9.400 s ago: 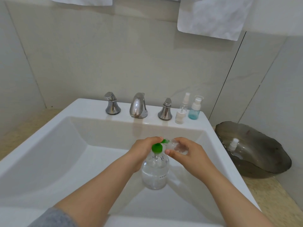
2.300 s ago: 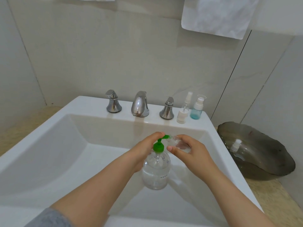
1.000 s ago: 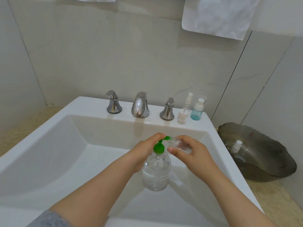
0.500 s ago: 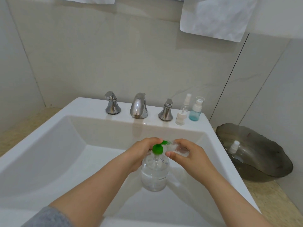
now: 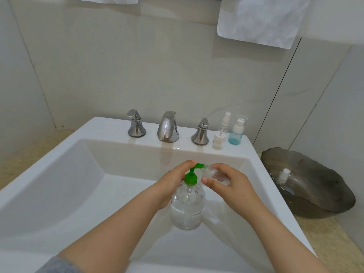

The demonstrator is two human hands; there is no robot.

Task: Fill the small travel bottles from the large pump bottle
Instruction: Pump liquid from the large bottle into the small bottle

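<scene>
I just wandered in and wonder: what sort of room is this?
Most likely a bathroom: a white sink with a chrome faucet, a white towel hanging on the tiled wall, and a blue travel bottle on the ledge.

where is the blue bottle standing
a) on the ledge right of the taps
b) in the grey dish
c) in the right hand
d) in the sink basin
a: the blue bottle stands upright on the ledge, to the right of the right tap.
</scene>
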